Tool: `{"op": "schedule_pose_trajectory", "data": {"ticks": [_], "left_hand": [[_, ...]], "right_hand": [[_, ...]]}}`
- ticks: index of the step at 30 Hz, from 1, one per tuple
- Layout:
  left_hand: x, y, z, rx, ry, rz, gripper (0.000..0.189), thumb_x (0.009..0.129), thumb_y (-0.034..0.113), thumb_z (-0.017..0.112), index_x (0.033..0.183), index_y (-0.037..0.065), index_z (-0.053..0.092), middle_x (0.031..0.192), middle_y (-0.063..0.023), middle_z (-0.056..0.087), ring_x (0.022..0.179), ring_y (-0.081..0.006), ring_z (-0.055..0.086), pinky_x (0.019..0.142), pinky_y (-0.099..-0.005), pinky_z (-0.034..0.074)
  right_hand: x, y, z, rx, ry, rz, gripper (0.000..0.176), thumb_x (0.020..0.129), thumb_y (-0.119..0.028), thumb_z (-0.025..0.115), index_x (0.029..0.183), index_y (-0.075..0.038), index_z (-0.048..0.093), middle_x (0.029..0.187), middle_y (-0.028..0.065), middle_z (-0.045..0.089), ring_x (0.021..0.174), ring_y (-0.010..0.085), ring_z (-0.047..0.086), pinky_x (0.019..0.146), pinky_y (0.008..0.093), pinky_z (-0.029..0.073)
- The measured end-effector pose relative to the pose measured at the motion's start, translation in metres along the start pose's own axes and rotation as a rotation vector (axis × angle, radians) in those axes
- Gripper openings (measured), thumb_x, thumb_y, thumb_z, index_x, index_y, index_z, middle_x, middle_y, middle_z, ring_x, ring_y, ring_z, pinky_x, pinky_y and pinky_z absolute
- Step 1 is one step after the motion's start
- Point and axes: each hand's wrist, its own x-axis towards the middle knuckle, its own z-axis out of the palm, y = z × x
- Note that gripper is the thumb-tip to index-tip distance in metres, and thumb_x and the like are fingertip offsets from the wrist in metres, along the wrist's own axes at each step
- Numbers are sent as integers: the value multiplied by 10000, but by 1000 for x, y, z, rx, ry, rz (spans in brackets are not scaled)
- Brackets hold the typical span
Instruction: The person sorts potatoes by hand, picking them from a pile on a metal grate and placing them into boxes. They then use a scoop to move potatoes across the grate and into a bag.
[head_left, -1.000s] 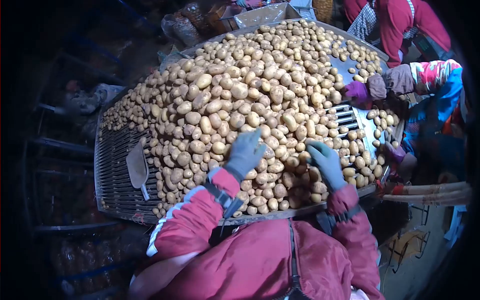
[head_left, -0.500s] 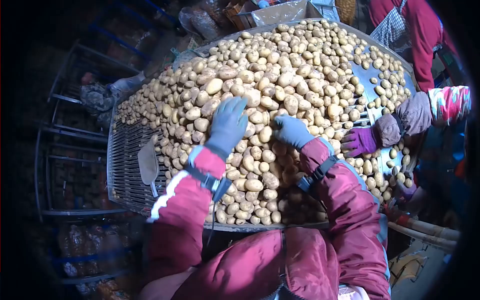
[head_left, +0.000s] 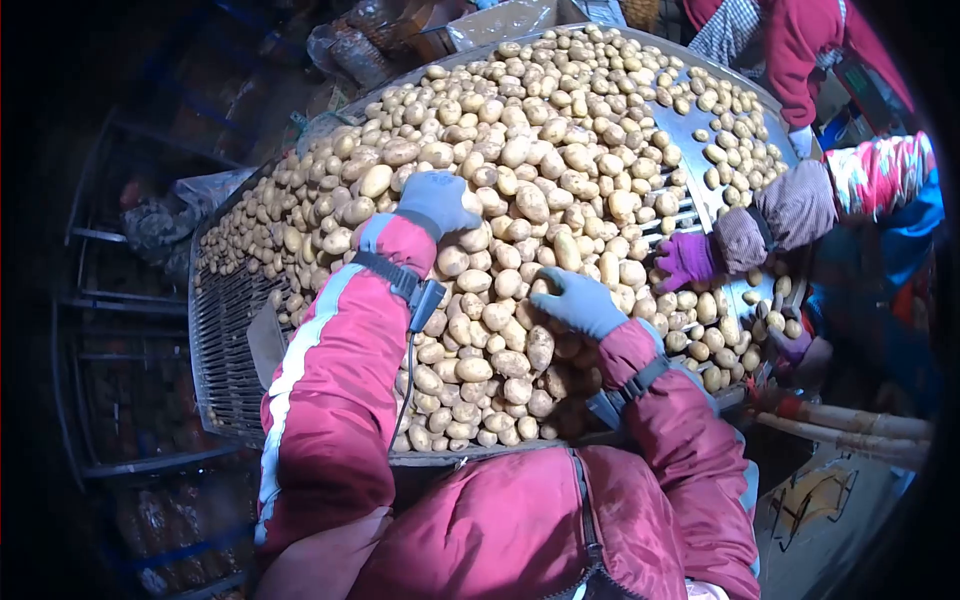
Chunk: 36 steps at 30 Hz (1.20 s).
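Observation:
A big heap of potatoes covers a slatted metal sorting table. My left hand, in a grey-blue glove, reaches far out and lies palm down on the potatoes near the middle of the heap, with nothing held in it. Closer to me, my right hand, in a teal glove, rests on the heap with its fingers curled round one potato. Both my sleeves are red, and a strap with a small device sits on my left forearm.
A co-worker's purple-gloved hand with a patterned sleeve reaches into the potatoes from the right. Another person in red stands at the far right corner. A metal scoop lies on the bare grate at left. Wooden poles lie at right.
My left hand has stretched further up the heap. My right hand has drawn back towards me and closed on a potato. The co-worker's purple glove has shifted slightly left.

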Motion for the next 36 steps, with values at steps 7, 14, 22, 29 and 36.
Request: {"op": "schedule_pose_trajectory", "data": {"ticks": [7,14,22,29,36], "left_hand": [[-65,46,67,-595,155,210,638,682,547,816,1067,52,703,1060,-167,700,956,-344,687,869,-445,530],[-117,82,134,-1647,-32,292,432,924,269,746,1235,2,610,1078,-17,664,934,-111,633,742,-257,551],[-170,140,108,-2172,-510,58,469,1042,498,483,1186,72,619,767,-46,618,550,-150,550,493,-271,462],[-160,186,162,-2117,-653,265,393,1046,451,482,1136,99,632,872,-43,655,693,-162,624,523,-302,507],[-214,267,78,-1359,-230,987,568,1042,286,524,1538,39,397,1409,-78,554,1190,-133,550,993,-251,458]], "right_hand": [[13,23,-6,940,-51,127,438,928,-434,663,1115,-39,701,829,65,707,584,190,620,485,287,481],[-78,38,6,1685,31,275,322,992,-323,620,1171,-58,663,1096,67,705,974,208,700,636,282,571],[-227,89,15,1082,708,114,232,940,-227,643,952,-13,729,887,63,694,711,127,651,557,269,525],[-371,109,-16,611,1235,421,308,938,-156,710,1215,-25,683,1161,60,693,935,116,647,865,253,512],[-300,89,70,1636,743,88,374,983,-251,641,1285,-35,595,1156,92,677,948,176,674,778,292,565]]}}
